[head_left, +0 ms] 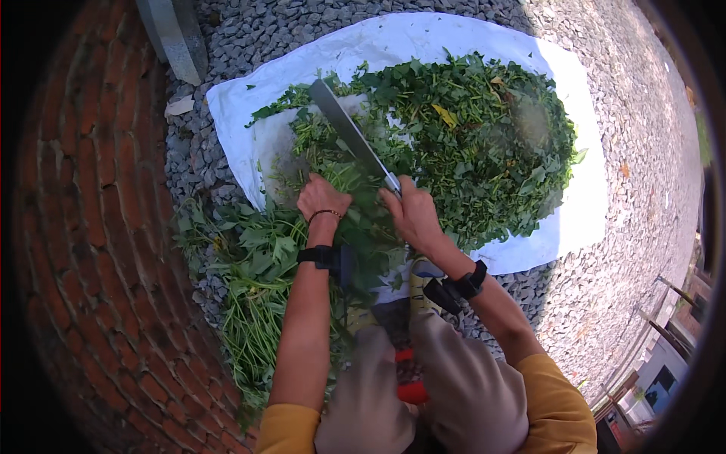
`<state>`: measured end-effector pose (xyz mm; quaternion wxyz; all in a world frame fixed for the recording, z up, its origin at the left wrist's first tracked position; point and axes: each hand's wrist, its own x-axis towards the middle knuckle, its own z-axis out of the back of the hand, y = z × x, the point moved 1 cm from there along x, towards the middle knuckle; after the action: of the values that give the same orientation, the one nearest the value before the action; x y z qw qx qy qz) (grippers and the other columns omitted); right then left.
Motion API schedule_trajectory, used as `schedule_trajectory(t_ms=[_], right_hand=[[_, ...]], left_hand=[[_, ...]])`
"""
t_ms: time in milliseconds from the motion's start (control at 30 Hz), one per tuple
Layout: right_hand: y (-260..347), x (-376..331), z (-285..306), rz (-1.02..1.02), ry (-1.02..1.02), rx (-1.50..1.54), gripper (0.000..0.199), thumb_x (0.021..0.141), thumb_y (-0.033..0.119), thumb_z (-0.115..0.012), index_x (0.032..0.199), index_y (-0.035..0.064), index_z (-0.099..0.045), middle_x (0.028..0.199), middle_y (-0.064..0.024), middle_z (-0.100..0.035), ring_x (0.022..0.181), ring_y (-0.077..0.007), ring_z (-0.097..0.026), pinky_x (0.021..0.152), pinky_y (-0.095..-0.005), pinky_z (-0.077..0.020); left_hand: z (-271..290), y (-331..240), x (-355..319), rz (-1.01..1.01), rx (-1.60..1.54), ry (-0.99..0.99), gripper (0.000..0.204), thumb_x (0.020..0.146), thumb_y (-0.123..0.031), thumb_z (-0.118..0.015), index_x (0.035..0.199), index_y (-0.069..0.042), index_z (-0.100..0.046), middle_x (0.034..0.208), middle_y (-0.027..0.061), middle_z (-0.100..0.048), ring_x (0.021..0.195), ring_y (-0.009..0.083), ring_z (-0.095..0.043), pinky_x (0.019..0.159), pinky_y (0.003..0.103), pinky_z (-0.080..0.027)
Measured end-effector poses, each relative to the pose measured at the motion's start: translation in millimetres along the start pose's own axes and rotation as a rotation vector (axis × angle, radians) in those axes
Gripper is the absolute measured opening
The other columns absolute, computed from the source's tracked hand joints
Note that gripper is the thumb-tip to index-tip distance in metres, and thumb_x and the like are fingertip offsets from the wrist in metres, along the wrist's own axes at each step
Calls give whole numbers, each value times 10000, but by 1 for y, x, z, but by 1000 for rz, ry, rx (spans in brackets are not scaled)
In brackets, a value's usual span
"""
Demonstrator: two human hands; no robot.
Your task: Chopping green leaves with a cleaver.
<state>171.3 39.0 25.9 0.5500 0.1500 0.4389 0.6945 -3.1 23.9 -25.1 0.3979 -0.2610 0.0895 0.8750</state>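
My right hand (414, 214) is closed around the handle of a machete (349, 130), whose long straight blade points up and left over the cut greens. My left hand (324, 200) is closed on a bunch of leafy green stems (346, 177), just left of the blade. Beneath them lies a pale, stained board (278, 144), partly covered by cut pieces. A wide heap of chopped leaves and stems (484, 144) spreads to the right over a white sheet (423, 34). Leaves hanging between my wrists are blurred.
Uncut long-stemmed greens (261, 325) are piled at my left, beside a brick wall (98, 227). Grey gravel (643, 151) surrounds the sheet. A pale post (175, 41) stands at the upper left. My knees and shoes are close below my hands, with something red between my legs.
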Motion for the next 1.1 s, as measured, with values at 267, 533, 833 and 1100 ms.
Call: schedule_trajectory(t_ms=[267, 533, 833, 1100], right_hand=[[-10, -28, -41, 11, -94, 9, 284, 892, 270, -558, 944, 8, -463, 651, -239, -586, 621, -435, -582, 538, -503, -449], [-50, -39, -63, -135, 10, -168, 294, 891, 269, -553, 929, -6, -455, 663, -256, -590, 641, -461, -574, 567, -525, -466], [-18, -24, -25, -73, 44, -76, 266, 895, 246, -557, 906, 2, -452, 637, -241, -576, 621, -439, -574, 526, -498, -447], [13, -29, -16, 130, -223, 348, 273, 898, 248, -557, 920, 0, -446, 609, -234, -562, 599, -423, -581, 515, -491, -438]], left_hand=[[0, 1, -1, -3, -39, 6, 556, 576, -281, -767, 973, 23, -524, 910, 201, -647, 894, 334, -635, 791, 393, -520], [8, 2, -19, -80, 30, -39, 1010, 508, -381, -841, 1282, 6, -322, 1277, 211, -421, 1214, 334, -399, 1021, 445, -307], [-12, 28, -29, -140, 72, -236, 1051, 423, -406, -882, 1251, -26, -359, 1152, 155, -498, 1083, 318, -494, 940, 443, -362], [-15, 36, -10, -196, -16, -211, 706, 490, -292, -838, 1023, -14, -468, 914, 190, -607, 852, 378, -600, 714, 450, -493]])
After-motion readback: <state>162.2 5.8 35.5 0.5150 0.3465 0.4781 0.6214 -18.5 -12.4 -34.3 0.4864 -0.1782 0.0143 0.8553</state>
